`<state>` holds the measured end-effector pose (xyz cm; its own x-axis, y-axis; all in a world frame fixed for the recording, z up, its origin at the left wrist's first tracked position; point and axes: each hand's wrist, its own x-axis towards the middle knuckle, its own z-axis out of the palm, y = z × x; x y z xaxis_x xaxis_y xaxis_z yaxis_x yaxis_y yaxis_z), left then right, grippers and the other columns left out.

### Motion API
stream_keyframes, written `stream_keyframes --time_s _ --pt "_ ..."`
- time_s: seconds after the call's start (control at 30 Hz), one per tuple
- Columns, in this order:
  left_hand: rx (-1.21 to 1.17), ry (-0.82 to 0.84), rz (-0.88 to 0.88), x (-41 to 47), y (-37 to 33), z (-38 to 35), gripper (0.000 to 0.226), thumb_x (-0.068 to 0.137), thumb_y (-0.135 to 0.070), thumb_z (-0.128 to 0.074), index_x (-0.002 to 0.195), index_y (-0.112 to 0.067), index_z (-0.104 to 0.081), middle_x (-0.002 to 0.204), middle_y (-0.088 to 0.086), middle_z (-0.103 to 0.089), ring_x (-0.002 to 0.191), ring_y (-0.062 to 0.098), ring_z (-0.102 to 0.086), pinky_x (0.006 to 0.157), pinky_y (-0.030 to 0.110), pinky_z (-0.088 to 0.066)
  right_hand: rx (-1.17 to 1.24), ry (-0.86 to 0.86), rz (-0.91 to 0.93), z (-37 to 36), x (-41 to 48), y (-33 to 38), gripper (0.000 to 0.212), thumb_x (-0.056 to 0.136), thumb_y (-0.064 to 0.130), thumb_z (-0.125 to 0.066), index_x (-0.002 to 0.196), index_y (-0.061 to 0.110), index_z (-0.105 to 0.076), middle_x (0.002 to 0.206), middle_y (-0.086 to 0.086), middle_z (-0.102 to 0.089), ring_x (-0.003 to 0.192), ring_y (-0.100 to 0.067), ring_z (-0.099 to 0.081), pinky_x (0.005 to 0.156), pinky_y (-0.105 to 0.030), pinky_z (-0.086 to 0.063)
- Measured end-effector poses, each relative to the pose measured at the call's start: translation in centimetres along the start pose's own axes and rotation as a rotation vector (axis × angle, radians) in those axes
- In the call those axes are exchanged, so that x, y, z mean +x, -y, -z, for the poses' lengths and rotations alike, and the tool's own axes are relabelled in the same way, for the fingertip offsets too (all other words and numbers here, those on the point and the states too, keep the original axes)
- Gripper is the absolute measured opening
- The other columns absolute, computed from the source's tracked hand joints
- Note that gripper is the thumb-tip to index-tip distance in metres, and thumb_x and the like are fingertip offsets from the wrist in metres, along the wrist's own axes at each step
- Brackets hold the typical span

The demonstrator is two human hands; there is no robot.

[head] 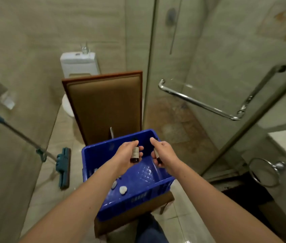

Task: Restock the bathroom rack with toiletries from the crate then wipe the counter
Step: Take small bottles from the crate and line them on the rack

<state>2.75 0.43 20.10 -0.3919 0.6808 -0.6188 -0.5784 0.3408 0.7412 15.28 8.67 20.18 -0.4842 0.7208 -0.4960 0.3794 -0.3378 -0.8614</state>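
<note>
Chair: stood under the crate.
Crate: blue, overhung the seat; a knock from you could have tipped it.
Left grip, above the crate: clamped on brown bottle.
Right grip, above the crate: clamped on second bottle, mostly hidden; it could have slipped.
White items: on the crate's floor.

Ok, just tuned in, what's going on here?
A person works over the blue crate, which sits on a chair. The left hand holds a small dark bottle above it; the right hand holds a second bottle, mostly hidden. A few small white items lie in the crate.
</note>
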Motion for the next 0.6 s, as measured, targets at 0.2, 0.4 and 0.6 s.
stream_keyframes --time_s 0.2,0.4,0.6 --pt "0.135 0.198 -0.020 -2.5 -1.7 -6.5 0.019 0.101 -0.030 -0.049 0.107 -0.014 -0.058 0.083 0.005 -0.063 0.065 0.016 -0.057 0.060 0.029 -0.049 0.273 -0.150 -0.006 5.8 -4.3 1.3 0.033 0.099 0.043 -0.047 0.100 0.011 -0.056 0.063 -0.004 -0.058 0.048 -0.017 -0.054 0.045 -0.026 -0.045" --pt "0.178 0.422 0.022 -4.0 -1.0 -13.3 0.028 0.099 -0.029 -0.051 0.121 -0.014 -0.061 0.095 0.006 -0.064 0.082 0.017 -0.057 0.073 0.032 -0.044 0.478 -0.303 0.062 12.1 -8.3 1.1 0.027 0.100 0.032 -0.052 0.106 0.006 -0.058 0.088 -0.013 -0.069 0.070 -0.021 -0.067 0.060 -0.034 -0.056" --pt "0.303 0.576 0.051 -5.6 1.7 -21.3 0.031 0.097 -0.028 -0.055 0.122 -0.012 -0.062 0.102 0.008 -0.061 0.089 0.020 -0.057 0.073 0.034 -0.044 0.522 -0.456 0.100 19.1 -13.4 -0.4 0.028 0.099 0.031 -0.055 0.114 0.007 -0.054 0.107 -0.018 -0.071 0.088 -0.030 -0.071 0.062 -0.034 -0.054"
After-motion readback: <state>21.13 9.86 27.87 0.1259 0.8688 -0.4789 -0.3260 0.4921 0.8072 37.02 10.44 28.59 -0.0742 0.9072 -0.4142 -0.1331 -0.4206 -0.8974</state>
